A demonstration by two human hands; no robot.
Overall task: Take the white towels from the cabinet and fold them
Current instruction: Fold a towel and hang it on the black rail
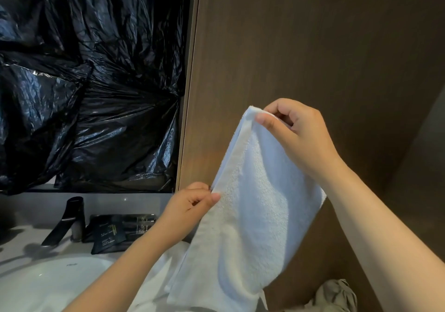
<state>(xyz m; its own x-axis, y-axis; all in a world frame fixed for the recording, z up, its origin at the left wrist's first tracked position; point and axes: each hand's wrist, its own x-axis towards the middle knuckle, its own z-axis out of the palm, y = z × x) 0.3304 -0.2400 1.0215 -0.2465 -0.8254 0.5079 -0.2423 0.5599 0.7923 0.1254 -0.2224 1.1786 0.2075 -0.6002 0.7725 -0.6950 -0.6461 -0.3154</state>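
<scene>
The fingers (268, 122) of the right hand (298, 136) pinch the top corner of the white towel (255, 215). The left hand (190, 207) pinches its edge lower down. The towel hangs in the air between them, in front of the brown cabinet (289, 46) and near the sink (48, 280). It looks doubled over once, so I think the folding has begun but is not done. I cannot tell how many towels are left. The dark packets (108, 234) by the tap (69, 220) have tiny writing, too small to read.
</scene>
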